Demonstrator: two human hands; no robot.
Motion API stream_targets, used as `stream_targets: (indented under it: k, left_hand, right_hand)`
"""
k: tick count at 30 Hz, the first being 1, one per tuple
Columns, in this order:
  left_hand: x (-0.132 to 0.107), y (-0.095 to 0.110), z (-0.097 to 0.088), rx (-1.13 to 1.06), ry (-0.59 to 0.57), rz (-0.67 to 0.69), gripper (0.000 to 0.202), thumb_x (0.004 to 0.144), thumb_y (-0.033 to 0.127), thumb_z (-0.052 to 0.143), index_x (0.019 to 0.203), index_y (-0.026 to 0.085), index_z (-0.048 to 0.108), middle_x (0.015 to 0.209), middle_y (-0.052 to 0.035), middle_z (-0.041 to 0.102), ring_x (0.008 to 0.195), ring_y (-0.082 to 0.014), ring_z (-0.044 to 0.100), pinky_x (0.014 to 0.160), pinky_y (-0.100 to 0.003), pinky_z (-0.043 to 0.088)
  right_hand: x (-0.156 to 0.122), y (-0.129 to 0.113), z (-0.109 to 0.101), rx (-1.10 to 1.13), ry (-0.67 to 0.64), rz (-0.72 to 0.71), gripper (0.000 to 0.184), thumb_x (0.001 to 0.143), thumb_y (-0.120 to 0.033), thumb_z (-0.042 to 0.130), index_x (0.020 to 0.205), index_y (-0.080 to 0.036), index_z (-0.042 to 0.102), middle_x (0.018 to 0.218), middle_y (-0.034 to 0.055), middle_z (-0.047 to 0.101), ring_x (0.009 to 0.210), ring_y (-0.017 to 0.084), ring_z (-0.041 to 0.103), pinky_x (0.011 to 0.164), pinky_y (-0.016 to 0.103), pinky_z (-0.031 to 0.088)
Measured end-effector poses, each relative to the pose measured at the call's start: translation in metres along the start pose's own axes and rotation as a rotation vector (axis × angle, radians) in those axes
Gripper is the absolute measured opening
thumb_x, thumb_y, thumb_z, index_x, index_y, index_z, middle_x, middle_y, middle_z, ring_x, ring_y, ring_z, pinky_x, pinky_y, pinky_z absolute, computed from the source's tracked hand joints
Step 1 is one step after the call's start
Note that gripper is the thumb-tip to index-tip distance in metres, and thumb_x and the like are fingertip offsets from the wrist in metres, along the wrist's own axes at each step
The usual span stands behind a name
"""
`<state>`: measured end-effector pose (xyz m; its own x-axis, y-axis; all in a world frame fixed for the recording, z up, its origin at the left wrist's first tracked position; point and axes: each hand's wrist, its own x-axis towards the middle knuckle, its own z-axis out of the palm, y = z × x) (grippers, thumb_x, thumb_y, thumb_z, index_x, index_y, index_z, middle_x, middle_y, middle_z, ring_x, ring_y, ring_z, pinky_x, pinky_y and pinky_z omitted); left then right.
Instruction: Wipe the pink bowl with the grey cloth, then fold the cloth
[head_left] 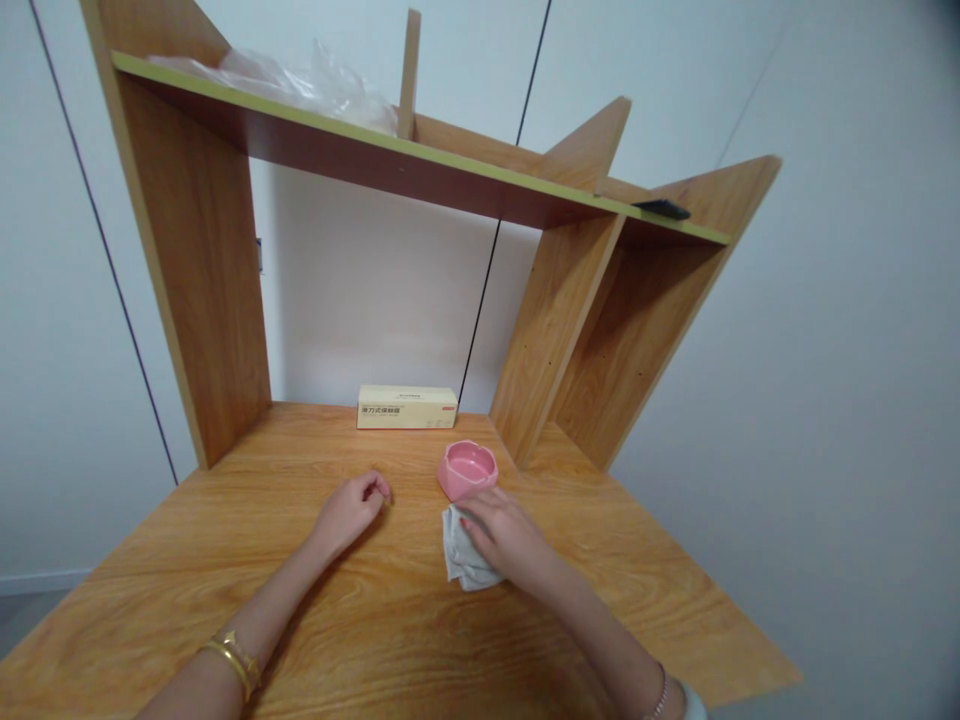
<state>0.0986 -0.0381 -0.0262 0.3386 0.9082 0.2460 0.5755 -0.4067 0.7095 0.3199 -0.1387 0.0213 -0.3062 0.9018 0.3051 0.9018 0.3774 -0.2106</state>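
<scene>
A pink faceted ashtray (469, 468) sits on the wooden desk, its open top facing up. Just in front of it, my right hand (504, 530) is over a folded light grey cloth (463, 556), fingers closed on its upper edge. The fingertips are close to the ashtray's near side; whether they touch it I cannot tell. Part of the cloth is hidden under that hand. To the left, my left hand (358, 507) rests by the desk surface with its fingers curled in and nothing visible in them.
A cream printed box (406, 408) stands at the back of the desk (360, 640). Upright wooden panels (559, 330) carry a shelf (360, 140) above. On that shelf lie clear plastic wrapping (300, 85) and a dark flat object (663, 209).
</scene>
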Motion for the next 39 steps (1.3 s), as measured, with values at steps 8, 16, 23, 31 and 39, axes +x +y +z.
stream_targets:
  k: [8,16,23,31,39]
  left_hand:
    - [0.000,-0.004,0.003,0.000,-0.013,-0.020,0.021,0.070,0.019,0.037,0.072,0.017,0.058,0.063,-0.0006,0.059,0.062,-0.0153,0.053,0.059,-0.024,0.037]
    - [-0.001,-0.001,0.001,0.018,-0.009,-0.035,0.020,0.070,0.018,0.038,0.071,0.018,0.058,0.065,-0.0007,0.059,0.063,-0.0153,0.053,0.060,-0.024,0.037]
    - [-0.001,0.001,0.001,0.013,-0.007,-0.024,0.020,0.070,0.018,0.037,0.071,0.017,0.058,0.061,-0.0003,0.058,0.061,-0.0148,0.052,0.057,-0.024,0.036]
    - [0.000,0.000,0.003,0.028,-0.019,-0.017,0.020,0.071,0.021,0.038,0.071,0.018,0.057,0.065,-0.0013,0.060,0.062,-0.0155,0.053,0.058,-0.024,0.036]
    - [0.004,-0.009,-0.008,-0.046,0.040,-0.035,0.021,0.070,0.017,0.038,0.073,0.016,0.059,0.072,-0.0052,0.064,0.075,-0.0194,0.058,0.069,-0.027,0.041]
  right_hand:
    - [0.013,-0.005,0.008,-0.029,-0.038,0.017,0.021,0.083,-0.019,0.046,0.094,-0.019,0.063,0.095,0.0053,0.065,0.095,0.018,0.055,0.085,0.029,0.037]
    - [0.031,0.032,0.003,-0.082,0.002,0.229,0.025,0.085,-0.019,0.040,0.098,-0.017,0.062,0.099,0.0099,0.065,0.093,0.021,0.059,0.077,0.028,0.039]
    - [0.022,0.035,-0.002,-0.080,-0.012,0.243,0.022,0.083,-0.024,0.043,0.081,-0.018,0.064,0.088,0.0086,0.067,0.087,0.021,0.060,0.074,0.028,0.039]
    - [0.030,-0.005,-0.012,0.242,0.228,0.092,0.026,0.080,-0.020,0.046,0.103,-0.017,0.058,0.105,0.0083,0.061,0.100,0.018,0.053,0.089,0.033,0.038]
    - [0.084,-0.080,0.069,1.274,0.160,0.319,0.023,0.067,-0.013,0.051,0.088,-0.018,0.060,0.091,0.0037,0.063,0.081,0.014,0.058,0.072,0.026,0.047]
